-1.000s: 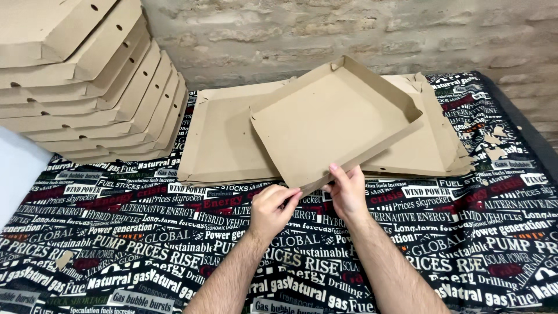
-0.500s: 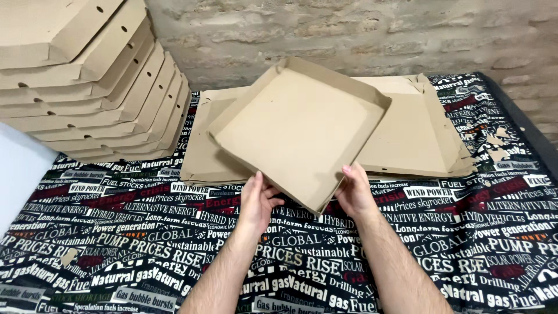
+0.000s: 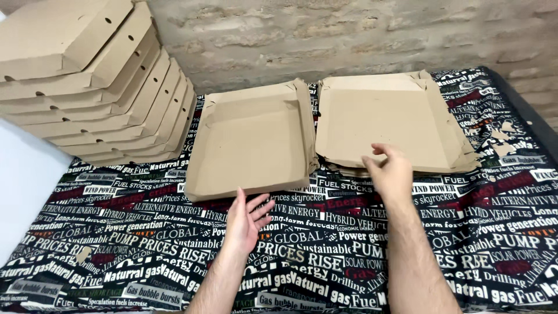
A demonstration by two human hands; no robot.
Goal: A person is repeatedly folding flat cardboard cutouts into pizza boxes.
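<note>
A black cloth (image 3: 325, 256) printed with white and red lettering covers the table in front of me. Far left stands a tall stack of folded boxes (image 3: 93, 87). At the far right lies a pile of flat cardboard blanks (image 3: 383, 116); my right hand (image 3: 390, 172) reaches over its near edge, fingers loosely curled, gripping nothing. The open tray-shaped box (image 3: 250, 145) lies left of that pile. My left hand (image 3: 245, 221) hovers just near of the tray's near edge, palm open, empty.
</note>
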